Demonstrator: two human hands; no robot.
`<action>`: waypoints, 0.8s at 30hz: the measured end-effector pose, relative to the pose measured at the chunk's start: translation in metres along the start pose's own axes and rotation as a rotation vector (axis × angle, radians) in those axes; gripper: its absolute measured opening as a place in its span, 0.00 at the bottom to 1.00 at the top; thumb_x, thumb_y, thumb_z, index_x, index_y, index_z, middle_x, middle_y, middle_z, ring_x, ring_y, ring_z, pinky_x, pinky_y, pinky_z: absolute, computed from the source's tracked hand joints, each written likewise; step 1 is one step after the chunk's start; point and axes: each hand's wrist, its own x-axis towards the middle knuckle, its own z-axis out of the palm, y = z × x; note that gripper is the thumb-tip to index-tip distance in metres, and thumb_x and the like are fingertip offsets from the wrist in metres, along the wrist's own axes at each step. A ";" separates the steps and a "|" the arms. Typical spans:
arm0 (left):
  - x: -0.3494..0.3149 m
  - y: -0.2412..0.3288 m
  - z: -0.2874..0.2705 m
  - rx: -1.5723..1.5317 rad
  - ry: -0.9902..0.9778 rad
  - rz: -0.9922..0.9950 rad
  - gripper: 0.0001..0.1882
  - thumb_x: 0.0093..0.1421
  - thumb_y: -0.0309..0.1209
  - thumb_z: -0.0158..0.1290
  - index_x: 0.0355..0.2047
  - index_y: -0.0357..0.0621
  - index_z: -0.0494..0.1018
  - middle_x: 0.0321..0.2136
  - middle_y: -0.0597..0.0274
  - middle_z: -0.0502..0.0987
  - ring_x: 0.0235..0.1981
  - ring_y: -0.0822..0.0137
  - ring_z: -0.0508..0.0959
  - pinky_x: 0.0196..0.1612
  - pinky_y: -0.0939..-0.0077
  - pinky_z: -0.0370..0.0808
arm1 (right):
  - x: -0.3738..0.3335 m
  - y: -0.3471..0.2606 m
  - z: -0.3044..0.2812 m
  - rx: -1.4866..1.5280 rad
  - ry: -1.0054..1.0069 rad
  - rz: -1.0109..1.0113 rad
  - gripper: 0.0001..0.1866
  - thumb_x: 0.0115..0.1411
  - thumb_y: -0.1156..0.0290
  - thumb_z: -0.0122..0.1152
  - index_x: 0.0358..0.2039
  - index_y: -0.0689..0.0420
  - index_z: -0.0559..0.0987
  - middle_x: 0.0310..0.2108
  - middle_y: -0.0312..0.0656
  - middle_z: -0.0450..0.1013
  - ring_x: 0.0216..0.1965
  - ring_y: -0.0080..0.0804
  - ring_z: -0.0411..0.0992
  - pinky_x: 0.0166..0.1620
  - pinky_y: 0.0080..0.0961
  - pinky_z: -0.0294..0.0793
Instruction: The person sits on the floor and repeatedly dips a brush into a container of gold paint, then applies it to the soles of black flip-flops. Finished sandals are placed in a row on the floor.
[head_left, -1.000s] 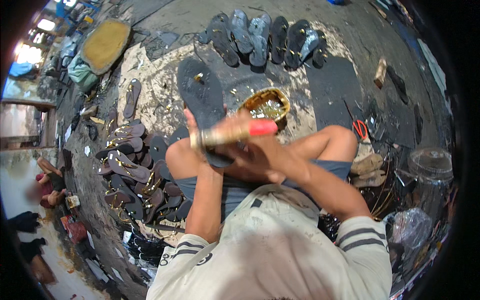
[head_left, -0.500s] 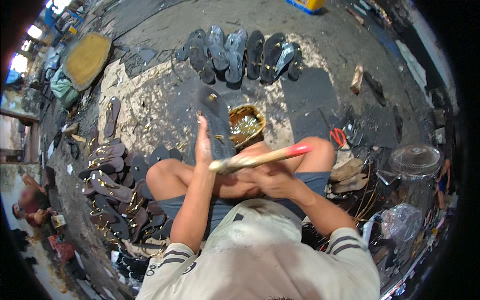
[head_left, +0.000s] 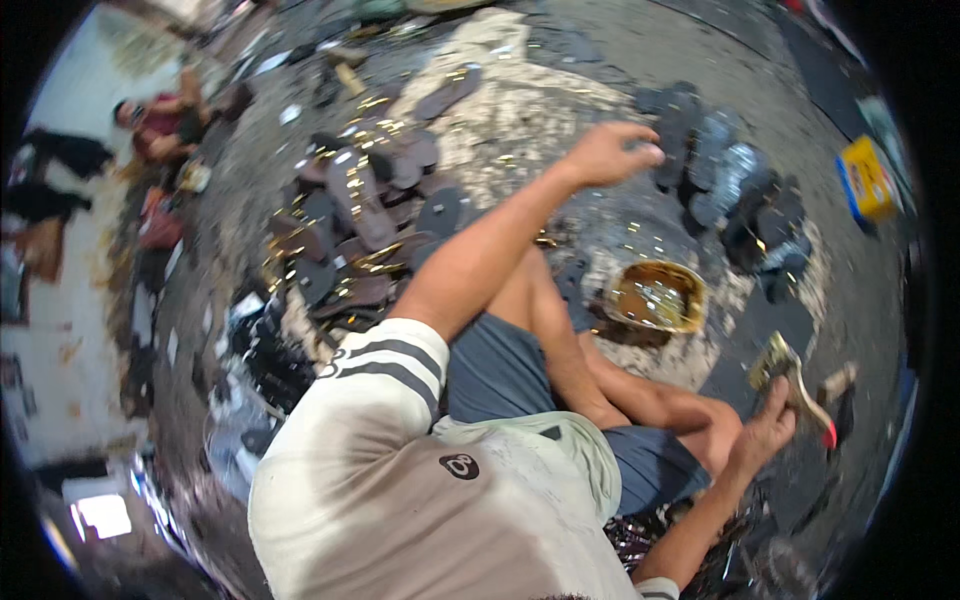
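Observation:
My left hand (head_left: 612,155) reaches out ahead with its fingers apart, beside a row of dark sandals (head_left: 678,130). It seems to hold nothing, though its fingertips are slightly blurred. Down at the right, by my knee, my right hand (head_left: 765,432) is closed around a paintbrush (head_left: 812,405) with a wooden handle and a red end. The brush's wide head points up and away from me. Between the hands stands a tub (head_left: 692,322) with yellowish-brown, glossy liquid in it. Several sandals in the row have shiny clear plastic over them.
A heap of dark sandals with gold trim (head_left: 360,200) lies left of my legs. A single sandal (head_left: 448,92) lies beyond it. A yellow and blue container (head_left: 866,180) stands at the far right. Another person (head_left: 165,125) sits by the left wall.
The dark sandal has left my left hand, which has moved out toward the row. My right hand has swung right with the paintbrush, away from my lap. The whole view has turned.

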 end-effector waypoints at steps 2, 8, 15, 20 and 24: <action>-0.042 -0.038 -0.098 0.194 0.327 -0.092 0.29 0.58 0.51 0.61 0.52 0.43 0.77 0.52 0.52 0.79 0.55 0.58 0.76 0.58 0.65 0.70 | 0.002 0.015 -0.003 0.009 -0.036 0.030 0.17 0.68 0.61 0.61 0.39 0.66 0.79 0.36 0.35 0.76 0.38 0.20 0.70 0.44 0.21 0.69; -0.240 -0.138 -0.269 1.053 0.856 -0.856 0.43 0.45 0.56 0.67 0.57 0.47 0.70 0.56 0.50 0.73 0.56 0.48 0.73 0.56 0.52 0.70 | 0.031 0.039 0.025 -0.083 -0.170 0.103 0.21 0.69 0.61 0.58 0.51 0.68 0.78 0.47 0.44 0.77 0.47 0.27 0.75 0.53 0.27 0.72; -0.262 -0.074 -0.229 0.474 0.748 -0.397 0.21 0.69 0.38 0.51 0.56 0.38 0.74 0.47 0.57 0.82 0.47 0.68 0.79 0.51 0.73 0.73 | 0.042 0.084 0.143 -0.579 -0.789 -0.347 0.13 0.57 0.65 0.69 0.40 0.57 0.83 0.40 0.47 0.80 0.43 0.40 0.78 0.47 0.33 0.74; -0.265 0.053 -0.130 0.290 0.561 -0.369 0.14 0.68 0.35 0.53 0.45 0.36 0.80 0.36 0.64 0.80 0.37 0.74 0.74 0.43 0.75 0.72 | 0.050 0.116 0.167 -1.015 -0.797 -0.355 0.11 0.56 0.66 0.70 0.38 0.56 0.84 0.38 0.48 0.79 0.42 0.46 0.77 0.47 0.37 0.76; -0.296 0.062 -0.076 0.394 0.398 -0.272 0.12 0.58 0.33 0.63 0.37 0.38 0.77 0.45 0.56 0.74 0.44 0.63 0.73 0.50 0.70 0.69 | 0.051 0.061 0.152 0.000 -0.550 -0.360 0.11 0.58 0.68 0.70 0.39 0.60 0.84 0.40 0.44 0.81 0.43 0.33 0.79 0.46 0.29 0.76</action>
